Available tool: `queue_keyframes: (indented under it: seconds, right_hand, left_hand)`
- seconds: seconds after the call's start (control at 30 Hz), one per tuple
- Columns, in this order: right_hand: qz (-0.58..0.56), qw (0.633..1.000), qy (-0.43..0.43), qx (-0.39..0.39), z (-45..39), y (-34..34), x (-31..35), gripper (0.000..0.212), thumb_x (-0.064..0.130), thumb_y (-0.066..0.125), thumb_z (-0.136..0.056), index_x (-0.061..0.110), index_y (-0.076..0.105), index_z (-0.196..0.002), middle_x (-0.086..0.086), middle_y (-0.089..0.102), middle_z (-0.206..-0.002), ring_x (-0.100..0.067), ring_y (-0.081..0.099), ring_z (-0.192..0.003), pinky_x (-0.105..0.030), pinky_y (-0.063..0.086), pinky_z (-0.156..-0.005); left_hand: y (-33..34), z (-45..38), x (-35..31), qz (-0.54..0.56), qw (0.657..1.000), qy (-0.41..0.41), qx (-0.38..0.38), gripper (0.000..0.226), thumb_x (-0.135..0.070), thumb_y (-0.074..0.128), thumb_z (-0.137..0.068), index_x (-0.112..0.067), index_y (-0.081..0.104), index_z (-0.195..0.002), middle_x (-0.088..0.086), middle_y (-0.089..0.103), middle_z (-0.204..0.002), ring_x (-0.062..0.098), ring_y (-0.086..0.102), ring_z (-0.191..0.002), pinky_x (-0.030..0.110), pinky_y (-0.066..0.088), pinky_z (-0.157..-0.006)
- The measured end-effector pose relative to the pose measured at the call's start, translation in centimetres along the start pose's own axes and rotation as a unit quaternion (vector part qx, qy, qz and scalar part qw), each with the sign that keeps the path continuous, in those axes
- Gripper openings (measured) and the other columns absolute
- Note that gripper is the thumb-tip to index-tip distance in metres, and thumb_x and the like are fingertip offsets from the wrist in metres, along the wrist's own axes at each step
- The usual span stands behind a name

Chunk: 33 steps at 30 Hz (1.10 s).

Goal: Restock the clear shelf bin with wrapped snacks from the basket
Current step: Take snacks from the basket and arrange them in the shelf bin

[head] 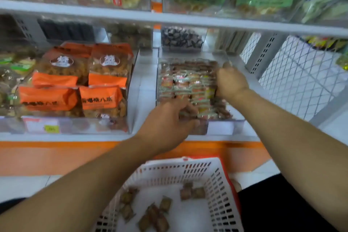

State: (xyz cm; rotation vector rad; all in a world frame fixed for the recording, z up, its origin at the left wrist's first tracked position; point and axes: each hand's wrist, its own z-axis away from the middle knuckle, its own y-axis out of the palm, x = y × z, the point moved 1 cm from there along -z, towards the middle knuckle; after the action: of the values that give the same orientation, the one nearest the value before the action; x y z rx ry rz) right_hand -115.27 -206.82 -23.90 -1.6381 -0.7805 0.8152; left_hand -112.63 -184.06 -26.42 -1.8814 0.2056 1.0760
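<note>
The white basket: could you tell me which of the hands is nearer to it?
Left. The left hand is at the bin's front edge, just above the basket; the right hand reaches deeper in.

— What colours do we see in the clear bin (226,127)?
— Brown, red and orange wrappers (188,84). Beside it, orange-and-clear bags (79,83) with white emblems and dark lettering.
— And below?
— We see a white basket (216,184) with a slotted pattern and red rim, holding brown snacks (156,214). The shelf edge (56,156) is orange.
</note>
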Motion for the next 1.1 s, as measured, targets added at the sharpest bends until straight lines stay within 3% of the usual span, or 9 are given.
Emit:
queue_keyframes:
  seconds: [0.2,0.33,0.43,0.53,0.67,0.8,0.9,1.0,1.1]
  right_hand:
    - [-0.121,0.919,-0.25,-0.281,7.4,-3.6,5.5,0.014,0.008,0.054,-0.084,0.015,0.061,-0.093,-0.011,0.061,-0.094,-0.035,0.06,-0.084,-0.044,0.051,-0.061]
    - [-0.109,0.803,-0.577,-0.1,18.1,6.7,10.1,0.02,0.002,0.058,-0.081,0.016,0.064,-0.094,-0.007,0.064,-0.092,-0.027,0.058,-0.077,-0.037,0.046,-0.057]
    - [-0.025,0.853,-0.454,0.258,22.5,18.6,10.7,0.034,0.015,0.058,-0.091,0.021,0.053,-0.124,-0.005,0.056,-0.117,-0.029,0.058,-0.103,-0.043,0.052,-0.073]
    - [-0.122,0.848,-0.246,0.454,24.7,27.7,11.2,0.07,0.03,0.066,-0.092,0.019,0.031,-0.152,-0.014,0.041,-0.145,-0.034,0.045,-0.129,-0.043,0.042,-0.102]
    - [-0.271,0.854,-0.032,0.443,26.7,34.4,13.0,0.091,0.043,0.07,-0.087,0.028,0.014,-0.158,-0.008,0.021,-0.161,-0.032,0.034,-0.142,-0.045,0.04,-0.109]
    - [-0.213,0.87,-0.029,0.444,27.3,38.1,14.4,0.105,0.048,0.069,-0.084,0.034,-0.006,-0.157,0.0,0.0,-0.165,-0.035,0.019,-0.148,-0.049,0.045,-0.103]
    - [-0.196,0.864,-0.091,0.455,27.1,38.8,15.9,0.104,0.044,0.074,-0.079,0.027,0.007,-0.157,-0.007,0.013,-0.16,-0.037,0.028,-0.142,-0.048,0.046,-0.101]
    - [-0.186,0.856,-0.077,0.476,28.3,38.9,17.8,0.102,0.032,0.082,-0.073,0.016,0.019,-0.152,-0.014,0.028,-0.147,-0.036,0.038,-0.131,-0.046,0.048,-0.094]
    - [-0.197,0.856,-0.065,0.474,29.0,39.3,18.0,0.078,0.036,0.084,-0.071,0.013,0.039,-0.13,-0.011,0.044,-0.126,-0.032,0.046,-0.117,-0.043,0.049,-0.085]
  left_hand:
    - [0.6,4.7,3.5,-0.093,0.988,-0.032,0.12,0.014,-0.039,0.075,-0.084,-0.028,0.067,-0.08,-0.014,0.062,-0.071,0.001,0.058,-0.064,0.011,0.038,-0.05]
    - [5.4,10.8,11.7,-0.158,0.898,-0.21,0.351,0.032,-0.035,0.074,-0.086,-0.019,0.064,-0.112,0.002,0.067,-0.108,0.021,0.067,-0.1,0.033,0.055,-0.082]
    - [8.3,16.5,17.9,-0.179,0.809,-0.332,0.451,0.072,-0.036,0.073,-0.089,-0.014,0.039,-0.149,0.012,0.049,-0.145,0.027,0.053,-0.129,0.03,0.046,-0.1]
    - [11.1,21.0,22.7,-0.171,0.785,-0.369,0.468,0.078,-0.028,0.066,-0.094,-0.014,0.024,-0.157,0.011,0.034,-0.158,0.025,0.045,-0.138,0.024,0.042,-0.101]
    - [15.7,24.8,25.8,-0.177,0.786,-0.4,0.436,0.073,-0.032,0.053,-0.1,-0.014,0.015,-0.159,0.013,0.031,-0.157,0.029,0.039,-0.141,0.038,0.037,-0.113]
    - [19.0,26.5,27.7,-0.287,0.822,-0.321,0.373,0.073,-0.031,0.079,-0.079,-0.009,0.051,-0.142,0.018,0.057,-0.133,0.027,0.066,-0.108,0.031,0.055,-0.087]
    - [20.2,27.7,28.5,-0.332,0.79,-0.277,0.434,0.033,-0.011,0.05,-0.097,-0.007,0.067,-0.125,0.016,0.068,-0.118,0.029,0.072,-0.095,0.034,0.059,-0.076]
    - [20.5,27.3,29.7,-0.365,0.803,-0.267,0.387,0.065,-0.002,0.026,-0.106,-0.009,0.08,-0.07,0.008,0.077,-0.073,0.019,0.075,-0.063,0.026,0.059,-0.053]
    - [19.7,25.4,29.8,-0.288,0.805,-0.321,0.407,0.023,-0.02,0.055,-0.096,-0.01,0.074,-0.104,0.006,0.071,-0.108,0.023,0.07,-0.098,0.03,0.057,-0.082]
